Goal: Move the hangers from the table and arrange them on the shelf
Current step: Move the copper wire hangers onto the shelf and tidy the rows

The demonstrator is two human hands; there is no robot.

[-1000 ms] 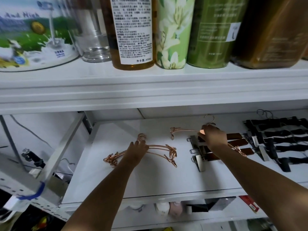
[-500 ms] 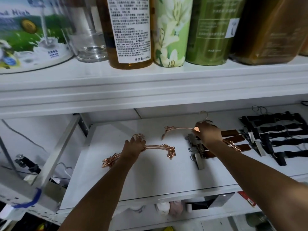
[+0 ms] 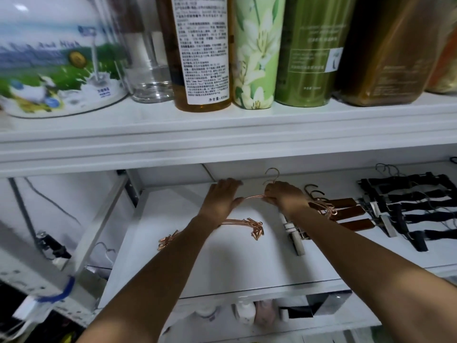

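Note:
My right hand grips a single rose-gold wire hanger at its neck, low over the white lower shelf. Its hook points toward the shelf's back. My left hand lies with straight fingers over that hanger's left end, which it hides. The hanger's right clip end sits over the wooden clip hangers. A stack of rose-gold hangers lies flat on the shelf in front of my hands, partly covered by my left forearm.
Black clip hangers lie in rows at the shelf's right. The upper shelf close above carries a milk tin, a glass and several bottles. A metal frame stands at the left.
My left hand has left the stack of rose-gold hangers and moved back and right to the left end of the hanger in my right hand. That hanger has shifted slightly toward the shelf's back.

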